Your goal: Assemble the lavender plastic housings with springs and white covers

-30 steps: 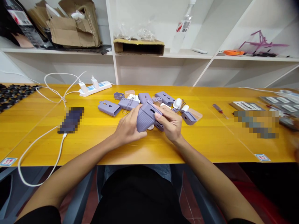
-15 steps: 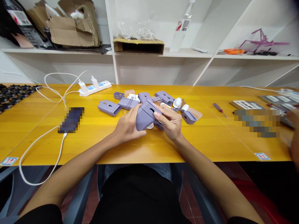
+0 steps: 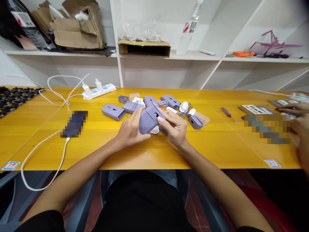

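Note:
Above the table I hold a ribbed purple plastic housing [image 3: 147,120] with a slot-shaped opening, tilted between both hands. My left hand [image 3: 130,127] is wrapped round its left side, thumb underneath. My right hand [image 3: 175,126] grips its right edge, the thumb beside the opening. Just behind lie more purple housings: one at the left [image 3: 113,111], one at the back [image 3: 170,101] and a shorter cup-like one [image 3: 196,121] at the right. White rounded parts [image 3: 183,106] and coiled thin wire [image 3: 131,106] lie among them. A white grille-like piece [image 3: 154,130] shows below my hands.
A pixelated dark device [image 3: 74,124] with a white cable lies left, near a power strip [image 3: 100,91]. Rightward are a screwdriver [image 3: 227,112] and grey trays [image 3: 257,109]. Another person's hand [image 3: 300,132] is at the right edge. Shelves [image 3: 193,58] stand behind the table.
The purple housing has tilted and shifted slightly left in my hands, which keep their grip. At the right, the other person's hands have come further into view over the trays.

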The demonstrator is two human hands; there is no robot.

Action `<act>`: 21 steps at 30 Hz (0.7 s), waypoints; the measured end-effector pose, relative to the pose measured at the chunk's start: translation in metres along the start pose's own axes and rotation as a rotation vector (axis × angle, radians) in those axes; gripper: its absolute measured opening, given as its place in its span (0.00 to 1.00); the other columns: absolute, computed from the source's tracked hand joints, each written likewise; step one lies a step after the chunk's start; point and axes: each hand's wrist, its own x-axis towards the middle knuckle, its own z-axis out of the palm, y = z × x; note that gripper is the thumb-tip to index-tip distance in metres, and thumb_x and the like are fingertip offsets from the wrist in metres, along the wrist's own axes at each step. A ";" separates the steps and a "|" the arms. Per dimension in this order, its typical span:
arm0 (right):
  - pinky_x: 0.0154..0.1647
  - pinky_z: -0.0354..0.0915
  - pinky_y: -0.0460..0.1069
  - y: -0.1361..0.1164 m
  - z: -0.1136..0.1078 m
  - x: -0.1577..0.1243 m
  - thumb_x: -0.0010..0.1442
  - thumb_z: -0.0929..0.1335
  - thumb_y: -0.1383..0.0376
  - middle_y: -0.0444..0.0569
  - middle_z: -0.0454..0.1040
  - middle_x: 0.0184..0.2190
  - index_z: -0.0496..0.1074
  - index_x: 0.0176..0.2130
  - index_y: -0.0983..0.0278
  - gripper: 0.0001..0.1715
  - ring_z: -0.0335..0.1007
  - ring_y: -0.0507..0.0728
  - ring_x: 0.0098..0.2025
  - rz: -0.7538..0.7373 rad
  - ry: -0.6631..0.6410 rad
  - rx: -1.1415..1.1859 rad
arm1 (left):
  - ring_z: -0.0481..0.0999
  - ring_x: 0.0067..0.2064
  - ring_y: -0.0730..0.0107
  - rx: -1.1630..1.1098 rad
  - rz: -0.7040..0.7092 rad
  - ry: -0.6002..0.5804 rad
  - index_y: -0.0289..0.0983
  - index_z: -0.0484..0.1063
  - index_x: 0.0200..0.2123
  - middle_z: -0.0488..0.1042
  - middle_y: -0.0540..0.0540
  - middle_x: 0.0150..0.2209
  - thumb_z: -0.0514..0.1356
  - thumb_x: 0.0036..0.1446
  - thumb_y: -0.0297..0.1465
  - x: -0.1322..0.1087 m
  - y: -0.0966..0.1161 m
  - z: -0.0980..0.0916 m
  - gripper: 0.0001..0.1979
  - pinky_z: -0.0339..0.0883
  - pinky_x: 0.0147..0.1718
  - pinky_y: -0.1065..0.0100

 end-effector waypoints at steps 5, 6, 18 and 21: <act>0.43 0.72 0.57 0.001 -0.002 -0.001 0.67 0.75 0.59 0.48 0.81 0.37 0.87 0.58 0.56 0.21 0.73 0.59 0.38 -0.017 -0.025 0.012 | 0.78 0.68 0.36 0.064 0.066 -0.011 0.35 0.53 0.77 0.72 0.27 0.70 0.73 0.52 0.36 0.002 -0.004 -0.004 0.54 0.77 0.60 0.48; 0.43 0.72 0.57 0.003 -0.003 -0.001 0.67 0.75 0.60 0.48 0.81 0.37 0.86 0.58 0.56 0.22 0.73 0.59 0.38 -0.025 -0.025 0.017 | 0.77 0.69 0.36 0.076 0.075 -0.011 0.34 0.52 0.77 0.71 0.27 0.71 0.73 0.52 0.36 0.002 -0.005 -0.005 0.54 0.77 0.61 0.48; 0.50 0.76 0.58 0.000 0.000 -0.001 0.69 0.73 0.56 0.51 0.85 0.45 0.86 0.59 0.56 0.22 0.78 0.62 0.47 0.010 -0.056 -0.021 | 0.79 0.66 0.35 0.206 0.150 -0.028 0.31 0.46 0.80 0.68 0.25 0.74 0.71 0.51 0.35 0.002 -0.008 -0.005 0.59 0.76 0.62 0.49; 0.51 0.76 0.58 0.001 0.001 -0.001 0.69 0.73 0.56 0.51 0.86 0.46 0.86 0.59 0.56 0.22 0.78 0.62 0.48 0.016 -0.044 -0.012 | 0.78 0.68 0.34 0.219 0.139 -0.016 0.29 0.41 0.81 0.64 0.23 0.76 0.71 0.51 0.36 0.001 -0.007 -0.002 0.62 0.76 0.62 0.50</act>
